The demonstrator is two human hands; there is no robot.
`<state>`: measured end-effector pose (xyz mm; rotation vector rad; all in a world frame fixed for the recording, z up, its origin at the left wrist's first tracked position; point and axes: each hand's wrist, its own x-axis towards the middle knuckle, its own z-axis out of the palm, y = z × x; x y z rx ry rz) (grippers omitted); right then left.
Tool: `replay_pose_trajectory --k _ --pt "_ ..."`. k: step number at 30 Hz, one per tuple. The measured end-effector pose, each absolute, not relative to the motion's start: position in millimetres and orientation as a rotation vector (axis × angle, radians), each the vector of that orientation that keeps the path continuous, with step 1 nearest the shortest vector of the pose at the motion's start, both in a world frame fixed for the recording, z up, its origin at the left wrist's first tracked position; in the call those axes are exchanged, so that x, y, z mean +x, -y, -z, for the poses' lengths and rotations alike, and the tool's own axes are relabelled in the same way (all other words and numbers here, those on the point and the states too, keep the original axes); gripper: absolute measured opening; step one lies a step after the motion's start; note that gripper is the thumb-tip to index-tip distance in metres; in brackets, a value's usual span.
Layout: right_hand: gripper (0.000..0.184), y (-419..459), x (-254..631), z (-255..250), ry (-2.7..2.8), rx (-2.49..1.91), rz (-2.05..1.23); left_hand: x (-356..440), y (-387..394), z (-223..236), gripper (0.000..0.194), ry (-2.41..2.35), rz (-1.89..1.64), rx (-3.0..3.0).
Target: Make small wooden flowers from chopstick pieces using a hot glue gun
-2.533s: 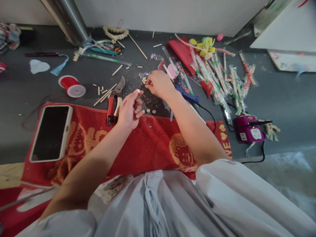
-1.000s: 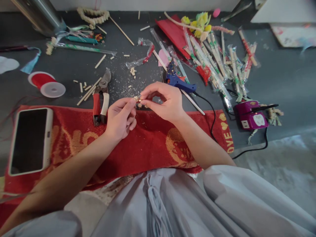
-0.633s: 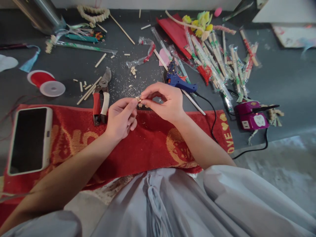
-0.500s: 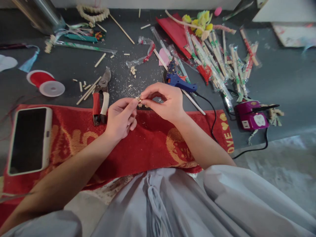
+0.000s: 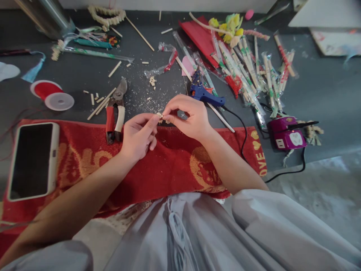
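My left hand (image 5: pixel 140 136) and my right hand (image 5: pixel 187 114) meet over the far edge of a red towel (image 5: pixel 169 165). Pinched between their fingertips is a small cluster of pale wooden pieces (image 5: pixel 160 116), mostly covered by the fingers. Just left of my left hand lie pruning shears (image 5: pixel 116 109) with one red and one white handle. A blue glue gun (image 5: pixel 207 95) rests beyond my right hand, its black cord running toward the right. Wood crumbs and a little heap of pale bits (image 5: pixel 152 81) are scattered on the dark table past my fingers.
A phone (image 5: pixel 34 160) lies on the towel's left end, with a spool of red thread (image 5: pixel 52 94) behind it. Wrapped chopsticks (image 5: pixel 239 64) pile up at the back right, near a purple power socket (image 5: pixel 286 133). Loose sticks (image 5: pixel 103 103) lie beyond the shears.
Both hands stay nearly in place, with the fingertips and the small wooden cluster shifted very slightly. The things on the table have not visibly moved.
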<state>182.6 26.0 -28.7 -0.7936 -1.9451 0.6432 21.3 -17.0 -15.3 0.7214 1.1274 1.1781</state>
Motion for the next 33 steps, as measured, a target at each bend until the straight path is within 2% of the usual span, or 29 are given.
replay_pose_trajectory --k 18,33 --pt "0.017 -29.0 184.8 33.4 1.941 -0.652 -0.649 16.1 14.8 26.5 0.020 -1.137 -1.132 0.905" --pt "0.014 -28.6 185.5 30.1 1.909 -0.719 -0.787 16.0 15.5 27.3 0.026 -1.127 -1.137 0.916"
